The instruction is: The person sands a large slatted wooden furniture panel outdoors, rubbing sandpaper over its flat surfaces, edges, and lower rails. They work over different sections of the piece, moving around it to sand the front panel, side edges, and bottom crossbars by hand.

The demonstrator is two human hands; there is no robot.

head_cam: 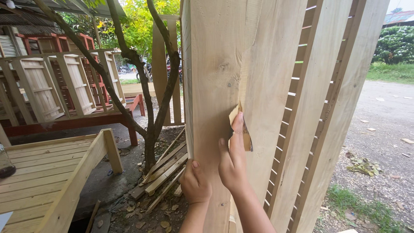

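While the right hand [232, 162] presses a thin, floppy brown sandpaper scrap [241, 129] flat-fingered, the curled left hand [195, 182] steadies the stiff, heavy pale wooden panel [224, 64]

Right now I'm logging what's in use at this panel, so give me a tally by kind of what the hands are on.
Hands: 2, left hand gripping the edge, right hand pressing the sheet
Sandpaper piece: 1
Upright wooden panel: 1
Total: 4
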